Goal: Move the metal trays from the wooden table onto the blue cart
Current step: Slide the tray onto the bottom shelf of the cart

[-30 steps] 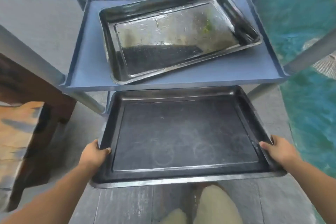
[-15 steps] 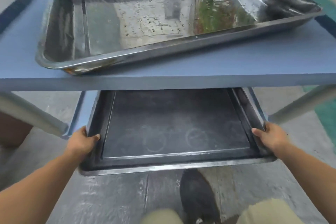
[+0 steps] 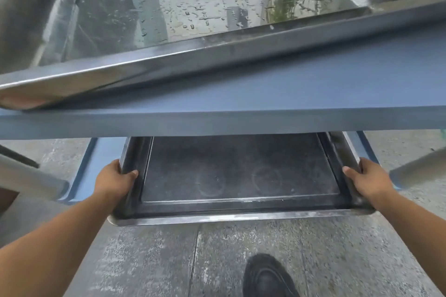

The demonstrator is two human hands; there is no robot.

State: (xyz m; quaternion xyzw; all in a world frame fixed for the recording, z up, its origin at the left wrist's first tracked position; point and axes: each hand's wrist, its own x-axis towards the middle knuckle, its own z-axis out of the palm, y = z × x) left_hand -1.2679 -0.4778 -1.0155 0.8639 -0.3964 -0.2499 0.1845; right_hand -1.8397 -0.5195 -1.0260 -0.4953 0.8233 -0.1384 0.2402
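Head view: no readable writing. My left hand (image 3: 113, 179) and right hand (image 3: 368, 178) each clamp a side rim of the dark rectangular metal tray (image 3: 239, 171), half under the blue cart's upper shelf (image 3: 265, 113); shiny wet steel tray (image 3: 193, 19) sits on top.

1. Soft, even daylight; no hard shadows on the concrete floor (image 3: 241, 248).
2. The wet upper tray (image 3: 193, 19) gives bright reflections and glare along its rim.
3. The lower tray (image 3: 241, 171) sits dim beneath the blue shelf (image 3: 265, 108).
4. Wide-angle bending and blur smear the edges, notably the cart legs (image 3: 31, 183).
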